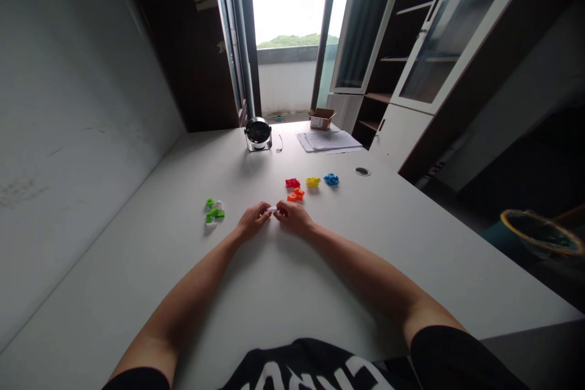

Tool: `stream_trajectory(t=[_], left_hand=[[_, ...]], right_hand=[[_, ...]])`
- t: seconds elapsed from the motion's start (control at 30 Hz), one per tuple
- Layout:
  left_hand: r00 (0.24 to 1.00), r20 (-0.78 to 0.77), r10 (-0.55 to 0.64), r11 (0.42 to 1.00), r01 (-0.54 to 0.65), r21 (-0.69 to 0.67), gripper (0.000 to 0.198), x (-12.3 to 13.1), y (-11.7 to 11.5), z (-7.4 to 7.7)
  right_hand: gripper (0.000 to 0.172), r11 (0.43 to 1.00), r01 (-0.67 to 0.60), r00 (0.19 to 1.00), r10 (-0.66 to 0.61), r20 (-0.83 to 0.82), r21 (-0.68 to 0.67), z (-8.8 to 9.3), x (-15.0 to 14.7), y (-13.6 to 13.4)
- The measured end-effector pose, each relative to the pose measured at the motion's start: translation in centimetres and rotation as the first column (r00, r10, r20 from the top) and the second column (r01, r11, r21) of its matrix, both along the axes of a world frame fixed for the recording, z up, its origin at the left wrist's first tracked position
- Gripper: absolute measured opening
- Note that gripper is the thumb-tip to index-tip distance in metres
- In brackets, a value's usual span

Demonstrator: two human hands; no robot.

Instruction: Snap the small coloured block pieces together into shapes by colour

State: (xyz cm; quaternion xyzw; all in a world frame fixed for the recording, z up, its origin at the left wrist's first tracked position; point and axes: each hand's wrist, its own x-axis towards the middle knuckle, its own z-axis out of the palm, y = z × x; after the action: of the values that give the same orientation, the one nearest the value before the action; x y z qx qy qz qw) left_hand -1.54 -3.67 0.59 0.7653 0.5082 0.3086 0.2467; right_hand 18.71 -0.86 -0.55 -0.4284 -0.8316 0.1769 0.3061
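Between my hands is a small white piece (273, 208), too small to tell its kind. My left hand (254, 220) pinches its left end, and my right hand (293, 217) pinches the right end. To the left of my left hand lies a loose group of green pieces (214, 214) with white pieces (211, 225) among them. Just beyond my right hand sits an orange piece cluster (296, 195). Behind it, in a row, are a red cluster (292, 183), a yellow cluster (313, 182) and a blue cluster (331, 179).
The white table (256, 329) meets a wall on the left. At its far side stand a round black device on a metal stand (258, 133), papers (329, 141) and an open cardboard box (322, 119). A cable hole (362, 172) lies near the right edge.
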Motion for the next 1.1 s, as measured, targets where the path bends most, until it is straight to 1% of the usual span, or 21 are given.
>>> stream_trajectory(t=[0.17,0.27,0.5,0.6,0.77,0.93,1.1], left_hand=[[0.998,0.033,0.049,0.998,-0.048,-0.036,0.021,0.05,-0.10,-0.16],[0.997,0.048,0.056,0.998,-0.054,-0.043,0.021,0.02,-0.10,-0.32],[0.999,0.042,0.031,0.999,-0.030,-0.014,0.018,-0.13,0.14,-0.78],[0.999,0.025,0.024,1.000,-0.024,-0.013,0.020,-0.17,0.22,-0.73],[0.999,-0.031,-0.022,1.000,0.022,0.001,0.027,-0.17,0.32,-0.48],[0.999,-0.042,-0.026,0.999,0.027,0.022,0.028,-0.19,0.39,-0.62],[0.999,-0.041,-0.025,1.000,0.025,0.013,0.028,-0.21,0.36,-0.58]], right_hand=[[0.015,1.000,-0.008,1.000,0.008,0.004,0.008,-0.12,0.05,0.08],[0.014,1.000,-0.005,1.000,0.005,0.008,0.008,-0.16,0.06,0.07],[0.015,1.000,0.007,1.000,-0.006,-0.008,0.018,-0.16,0.04,0.00],[0.016,1.000,0.007,0.999,-0.007,-0.036,0.016,-0.19,0.01,0.00],[0.021,0.999,-0.010,0.997,0.014,-0.076,0.049,-0.25,0.09,-0.01],[0.019,0.996,-0.049,0.993,0.056,-0.101,0.072,-0.27,0.22,-0.08],[0.015,0.995,-0.056,0.991,0.065,-0.113,0.080,-0.20,0.26,-0.19]])
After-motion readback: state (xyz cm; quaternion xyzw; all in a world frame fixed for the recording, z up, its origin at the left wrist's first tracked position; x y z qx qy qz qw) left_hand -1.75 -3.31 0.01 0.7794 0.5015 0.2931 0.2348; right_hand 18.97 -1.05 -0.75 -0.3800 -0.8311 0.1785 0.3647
